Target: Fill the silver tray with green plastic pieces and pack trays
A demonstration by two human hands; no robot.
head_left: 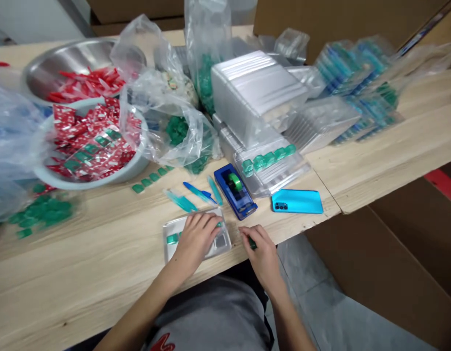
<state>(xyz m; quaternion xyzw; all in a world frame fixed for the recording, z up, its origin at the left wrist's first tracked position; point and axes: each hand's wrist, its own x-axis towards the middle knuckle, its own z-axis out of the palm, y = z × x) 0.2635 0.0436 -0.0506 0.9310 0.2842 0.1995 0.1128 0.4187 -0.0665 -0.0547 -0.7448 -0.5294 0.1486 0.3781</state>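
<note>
My left hand [197, 239] lies over a clear plastic blister tray [166, 251] at the table's front edge, fingers curled down. A small green piece [218, 224] shows at its fingertips, and another green piece [172, 239] sits in the tray's left part. The rest of the tray is partly hidden under the hand. To the right of the tray, my right hand [261, 249] is closed around a dark green piece [252, 243]. A blue tape dispenser [235, 191] with green tape stands just beyond the hands, beside several light-blue plastic tools [181, 199].
A pale bowl [90, 185] of red packets and a steel bowl [39, 73] stand at the left. Green pieces [46, 212] lie nearby. Stacked clear trays [254, 92] rise behind the dispenser. A blue phone [302, 202] lies near the right edge; cardboard boxes [386, 253] stand below.
</note>
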